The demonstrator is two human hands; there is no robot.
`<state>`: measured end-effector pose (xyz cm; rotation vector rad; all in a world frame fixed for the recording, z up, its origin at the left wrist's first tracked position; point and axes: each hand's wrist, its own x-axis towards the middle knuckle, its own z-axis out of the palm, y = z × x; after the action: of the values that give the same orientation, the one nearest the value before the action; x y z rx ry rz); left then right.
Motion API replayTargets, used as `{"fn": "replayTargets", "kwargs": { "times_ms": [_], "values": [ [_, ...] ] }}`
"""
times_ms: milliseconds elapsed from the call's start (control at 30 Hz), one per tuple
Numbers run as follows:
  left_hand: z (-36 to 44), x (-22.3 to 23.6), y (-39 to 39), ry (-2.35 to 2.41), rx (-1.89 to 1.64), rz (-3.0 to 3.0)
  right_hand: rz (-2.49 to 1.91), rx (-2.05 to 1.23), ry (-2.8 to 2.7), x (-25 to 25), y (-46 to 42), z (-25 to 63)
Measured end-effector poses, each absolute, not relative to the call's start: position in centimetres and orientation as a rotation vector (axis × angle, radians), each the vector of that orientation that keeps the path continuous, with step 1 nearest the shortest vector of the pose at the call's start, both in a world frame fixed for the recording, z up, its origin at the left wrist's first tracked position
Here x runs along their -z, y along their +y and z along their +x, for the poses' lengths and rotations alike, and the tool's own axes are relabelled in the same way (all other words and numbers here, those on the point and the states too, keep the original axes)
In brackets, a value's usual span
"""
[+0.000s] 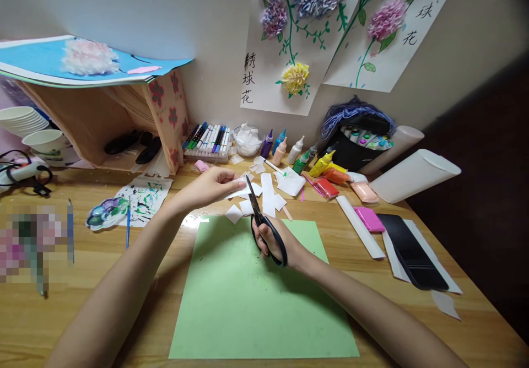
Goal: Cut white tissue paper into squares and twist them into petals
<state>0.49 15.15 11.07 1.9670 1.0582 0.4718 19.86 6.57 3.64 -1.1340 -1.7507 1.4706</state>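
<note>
My left hand pinches a small piece of white paper between thumb and fingers above the far edge of a green sheet. In my right hand is a pair of scissors with black handles; the blades point up and away, their tips at the paper near my left thumb. Whether the blades are parted is hard to make out. Cut white paper squares and a white paper strip lie on the table just beyond the green sheet.
Paint bottles and a marker box stand along the wall. A paint-stained paper with a blue brush lies left. A black phone and a pink packet are right. A cardboard box stands back left.
</note>
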Motion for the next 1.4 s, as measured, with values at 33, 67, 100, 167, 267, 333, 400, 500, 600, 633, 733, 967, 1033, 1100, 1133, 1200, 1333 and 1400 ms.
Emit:
{"fn": "replayTargets", "kwargs": {
  "times_ms": [33, 67, 100, 167, 267, 333, 400, 500, 600, 633, 733, 967, 1033, 1100, 1133, 1200, 1333, 1400],
  "values": [
    [0.4, -11.1, 15.2, 1.057, -0.471, 1.964, -1.134, -1.464, -1.742, -3.6, 6.6, 19.8],
    [0.4, -11.1, 15.2, 1.056, -0.47, 1.962, -1.134, -1.461, -1.729, -3.5, 6.5, 19.8],
    [0.4, -11.1, 15.2, 1.056, -0.469, 1.959, -1.134, -1.462, -1.711, -3.5, 6.5, 19.7],
    [0.3, -11.2, 15.2, 1.053, -0.468, 1.95, -1.14, -1.462, -1.671, -3.5, 6.4, 19.6],
    [0.2, -11.5, 15.2, 1.04, -0.462, 1.927, -1.157, -1.463, -1.62, -3.4, 6.2, 19.4],
    [0.2, -11.7, 15.1, 1.044, -0.458, 1.918, -1.149, -1.521, -1.582, -3.3, 6.1, 19.2],
    [0.4, -11.8, 14.9, 1.048, -0.454, 1.92, -1.115, -1.614, -1.49, -3.3, 6.2, 18.9],
    [1.0, -11.8, 14.3, 1.013, -0.431, 1.933, -1.02, -1.738, -1.277, -3.3, 6.6, 18.5],
    [2.0, -11.4, 13.7, 0.945, -0.36, 1.945, -0.986, -1.773, -1.141, -3.7, 7.1, 18.3],
    [2.3, -11.3, 13.5, 0.926, -0.334, 1.946, -0.994, -1.75, -1.135, -3.9, 7.3, 18.3],
    [2.5, -11.2, 13.3, 0.925, -0.288, 1.929, -1.028, -1.62, -1.142, -4.5, 7.7, 18.6],
    [0.6, -11.9, 14.5, 1.021, -0.324, 1.866, -1.096, -1.361, -1.109, -5.1, 8.5, 19.3],
    [0.1, -11.8, 14.9, 1.076, -0.39, 1.864, -1.076, -1.447, -1.116, -4.9, 8.4, 19.2],
    [-0.2, -11.6, 15.3, 1.127, -0.487, 1.835, -1.041, -1.591, -1.148, -4.6, 8.0, 19.1],
    [-0.3, -11.4, 15.5, 1.156, -0.546, 1.812, -1.033, -1.654, -1.188, -4.5, 7.6, 19.0],
    [-0.5, -11.2, 15.8, 1.21, -0.664, 1.768, -1.075, -1.702, -1.318, -4.4, 6.9, 18.8],
    [-0.3, -10.9, 15.8, 1.233, -0.772, 1.745, -1.139, -1.682, -1.589, -4.3, 5.9, 18.8],
    [0.0, -10.8, 15.7, 1.232, -0.754, 1.769, -1.141, -1.658, -1.643, -4.3, 5.7, 18.9]
  ]
}}
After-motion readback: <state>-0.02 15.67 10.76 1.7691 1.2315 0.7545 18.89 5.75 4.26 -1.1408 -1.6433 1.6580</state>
